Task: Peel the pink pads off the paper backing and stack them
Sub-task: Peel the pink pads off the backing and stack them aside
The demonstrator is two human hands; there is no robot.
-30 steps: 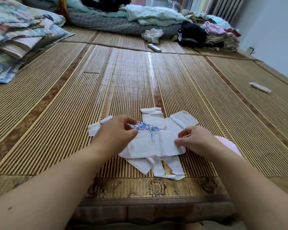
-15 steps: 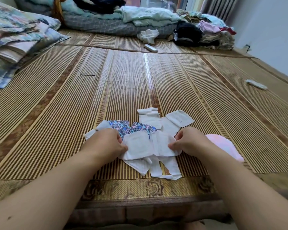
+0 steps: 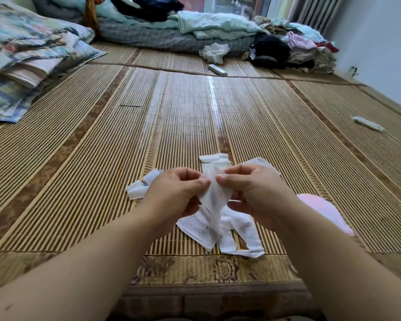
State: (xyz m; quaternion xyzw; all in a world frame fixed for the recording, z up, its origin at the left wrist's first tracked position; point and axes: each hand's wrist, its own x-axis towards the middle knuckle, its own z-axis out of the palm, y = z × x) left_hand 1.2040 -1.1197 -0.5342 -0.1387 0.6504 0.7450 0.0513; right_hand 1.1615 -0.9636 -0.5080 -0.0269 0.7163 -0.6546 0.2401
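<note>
Backing paper (image 3: 214, 193), a thin white half-see-through sheet, is held up off the mat btwn both hands. L hand (image 3: 171, 193) pinches its top edge w/ thumb and forefinger, other fingers curled under. R hand (image 3: 255, 191) pinches the same top edge just beside the L thumb, so the two thumb tips nearly touch; R fingers curl behind the sheet. The sheet hangs down from the pinch, lower end reaching the paper pile (image 3: 232, 230) right under the hands. The pile is loose white pieces and strips overlapping on the mat, near its front border.

Pink pad (image 3: 322, 208) lies flat on the mat just R of the pile, partly hidden by the R forearm; can't tell if it's one pad or several stacked.

A small white scrap (image 3: 139, 187) w/ a bit of blue print pokes out just L of the L hand. Behind the hands there's a small folded white stack (image 3: 214, 158), touching more white paper by the R hand.

All of it sits on a striped bamboo mat (image 3: 90, 158). Farther out: a white tube (image 3: 367, 123) well off to the R, a remote (image 3: 217, 70) near the back, folded quilts (image 3: 28, 56) at far L, and heaped clothes and bedding (image 3: 218, 26) along the back.
</note>
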